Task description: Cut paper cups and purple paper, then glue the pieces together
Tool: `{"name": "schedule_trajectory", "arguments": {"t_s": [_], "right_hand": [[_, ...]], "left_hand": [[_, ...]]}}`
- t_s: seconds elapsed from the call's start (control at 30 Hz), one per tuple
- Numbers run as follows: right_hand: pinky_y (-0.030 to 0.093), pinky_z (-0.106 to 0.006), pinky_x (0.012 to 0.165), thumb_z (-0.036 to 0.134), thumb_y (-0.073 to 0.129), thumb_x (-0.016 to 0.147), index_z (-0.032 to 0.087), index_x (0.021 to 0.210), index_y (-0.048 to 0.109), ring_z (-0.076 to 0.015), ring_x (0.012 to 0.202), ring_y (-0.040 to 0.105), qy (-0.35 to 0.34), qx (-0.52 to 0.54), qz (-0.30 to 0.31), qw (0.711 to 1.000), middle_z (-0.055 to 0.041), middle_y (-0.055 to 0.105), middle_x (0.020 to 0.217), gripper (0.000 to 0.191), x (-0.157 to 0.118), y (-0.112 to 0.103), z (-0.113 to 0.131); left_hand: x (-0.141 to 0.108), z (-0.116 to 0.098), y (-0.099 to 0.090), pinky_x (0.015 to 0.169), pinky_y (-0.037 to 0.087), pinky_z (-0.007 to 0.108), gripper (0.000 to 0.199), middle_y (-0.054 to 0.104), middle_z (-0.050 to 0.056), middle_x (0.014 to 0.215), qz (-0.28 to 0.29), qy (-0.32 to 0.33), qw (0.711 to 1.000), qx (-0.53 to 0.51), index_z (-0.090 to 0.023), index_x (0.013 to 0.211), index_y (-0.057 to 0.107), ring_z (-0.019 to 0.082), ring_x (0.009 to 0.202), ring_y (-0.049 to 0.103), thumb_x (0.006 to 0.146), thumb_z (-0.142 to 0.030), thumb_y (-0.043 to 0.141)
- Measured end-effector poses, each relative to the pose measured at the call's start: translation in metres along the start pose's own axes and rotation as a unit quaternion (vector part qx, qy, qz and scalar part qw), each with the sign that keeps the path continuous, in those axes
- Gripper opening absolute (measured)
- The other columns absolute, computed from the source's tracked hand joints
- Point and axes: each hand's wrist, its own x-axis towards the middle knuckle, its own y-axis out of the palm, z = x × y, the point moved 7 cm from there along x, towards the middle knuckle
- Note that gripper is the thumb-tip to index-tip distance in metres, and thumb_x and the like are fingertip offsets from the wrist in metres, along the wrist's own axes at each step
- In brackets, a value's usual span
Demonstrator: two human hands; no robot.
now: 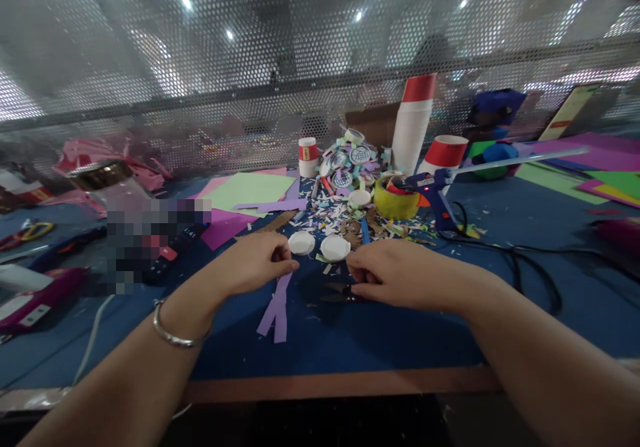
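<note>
My left hand (260,260) is closed, thumb and finger pinched at the upper end of purple paper strips (281,310). The strips cross each other and hang towards the table's front edge. My right hand (395,270) is curled around small scissors (337,292), whose dark blades stick out to the left, apart from each other. Its handles are mostly hidden under the fingers. Between my hands, two white round paper pieces, the left disc (302,242) and the right disc (335,248), lie on the blue tabletop (320,347).
Paper scraps (320,220) spread behind the discs, below a pile of small paper crafts (345,160). To the right stand a yellow tape roll (397,200), a blue glue gun (440,197) with a cord, and stacked paper cups (413,127). Coloured sheets (250,190) lie left.
</note>
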Motion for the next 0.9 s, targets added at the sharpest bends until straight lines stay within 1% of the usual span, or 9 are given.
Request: {"name": "schedule_trajectory", "arguments": {"t_s": [0.07, 0.13, 0.23, 0.3, 0.47, 0.57, 0.67, 0.8, 0.9], "right_hand": [[0.031, -0.025, 0.057, 0.026, 0.064, 0.085, 0.018, 0.077, 0.055, -0.0148, 0.066, 0.053, -0.001, 0.001, 0.003, 1.0, -0.0012, 0.062, 0.075, 0.014, 0.0, 0.0, 0.0], [0.031, -0.025, 0.057, 0.026, 0.064, 0.084, 0.018, 0.077, 0.055, -0.0147, 0.066, 0.053, -0.001, 0.0, 0.007, 1.0, -0.0012, 0.061, 0.075, 0.014, 0.0, 0.001, 0.0], [0.031, -0.025, 0.057, 0.026, 0.064, 0.084, 0.018, 0.076, 0.055, -0.0146, 0.065, 0.053, -0.001, -0.001, 0.006, 1.0, -0.0014, 0.061, 0.075, 0.014, 0.0, 0.0, 0.001], [0.032, -0.025, 0.057, 0.026, 0.064, 0.085, 0.018, 0.076, 0.055, -0.0147, 0.066, 0.053, -0.001, -0.001, 0.006, 1.0, -0.0015, 0.061, 0.075, 0.015, 0.0, 0.0, 0.001], [0.033, -0.025, 0.057, 0.03, 0.063, 0.086, 0.018, 0.076, 0.056, -0.015, 0.066, 0.054, -0.009, 0.008, 0.002, 1.0, -0.0016, 0.062, 0.076, 0.017, -0.001, -0.001, 0.003], [0.034, -0.025, 0.057, 0.029, 0.064, 0.084, 0.018, 0.078, 0.058, -0.0154, 0.067, 0.055, -0.007, 0.021, 0.005, 1.0, -0.0023, 0.064, 0.077, 0.014, -0.002, -0.002, 0.004], [0.035, -0.025, 0.057, 0.022, 0.062, 0.081, 0.017, 0.077, 0.06, -0.0159, 0.067, 0.056, -0.007, 0.021, 0.015, 1.0, -0.0035, 0.065, 0.078, 0.007, -0.002, -0.002, 0.005], [0.035, -0.025, 0.056, 0.016, 0.059, 0.076, 0.017, 0.075, 0.063, -0.0161, 0.066, 0.057, -0.008, 0.022, 0.024, 0.999, -0.0041, 0.067, 0.076, 0.005, -0.001, -0.001, 0.007], [0.033, -0.024, 0.054, 0.016, 0.058, 0.072, 0.017, 0.072, 0.063, -0.0148, 0.061, 0.055, 0.004, 0.028, 0.026, 0.999, -0.003, 0.065, 0.069, 0.005, 0.0, -0.001, 0.006]], "left_hand": [[-0.008, 0.002, -0.003, 0.059, 0.034, 0.029, 0.028, 0.063, 0.003, 0.076, -0.025, -0.006, 0.999, 0.024, -0.02, 0.077, 0.059, 0.018, 0.067, 0.055, 0.088, -0.044, 0.048], [-0.015, 0.007, -0.002, 0.063, 0.036, 0.031, 0.028, 0.064, 0.005, 0.083, -0.043, -0.025, 0.998, 0.042, -0.02, 0.083, 0.059, 0.021, 0.073, 0.057, 0.089, -0.045, 0.047], [-0.022, 0.014, 0.004, 0.068, 0.038, 0.034, 0.035, 0.065, 0.008, 0.093, -0.044, -0.054, 0.996, 0.055, -0.019, 0.094, 0.058, 0.025, 0.083, 0.059, 0.085, -0.052, 0.051], [-0.024, 0.015, 0.008, 0.069, 0.038, 0.034, 0.037, 0.064, 0.008, 0.095, -0.034, -0.056, 0.997, 0.047, -0.019, 0.096, 0.058, 0.026, 0.085, 0.059, 0.083, -0.053, 0.053], [-0.021, 0.008, 0.015, 0.062, 0.038, 0.029, 0.024, 0.063, 0.003, 0.084, 0.018, -0.033, 0.999, -0.024, -0.019, 0.09, 0.057, 0.019, 0.073, 0.057, 0.082, -0.042, 0.057], [-0.018, -0.001, 0.009, 0.059, 0.039, 0.027, 0.02, 0.059, 0.0, 0.075, 0.019, -0.011, 0.997, -0.076, -0.019, 0.084, 0.056, 0.016, 0.067, 0.054, 0.081, -0.038, 0.059], [-0.012, -0.014, -0.009, 0.063, 0.043, 0.028, 0.021, 0.059, 0.0, 0.073, -0.028, 0.017, 0.988, -0.154, -0.018, 0.085, 0.057, 0.015, 0.067, 0.054, 0.081, -0.038, 0.062], [-0.003, -0.028, -0.041, 0.074, 0.048, 0.031, 0.03, 0.063, 0.003, 0.085, -0.14, 0.056, 0.953, -0.261, -0.016, 0.097, 0.06, 0.015, 0.078, 0.058, 0.077, -0.037, 0.069], [0.006, -0.033, -0.052, 0.074, 0.048, 0.03, 0.036, 0.063, 0.004, 0.09, -0.188, 0.084, 0.93, -0.303, -0.016, 0.106, 0.063, 0.016, 0.082, 0.058, 0.077, -0.036, 0.071]]}}
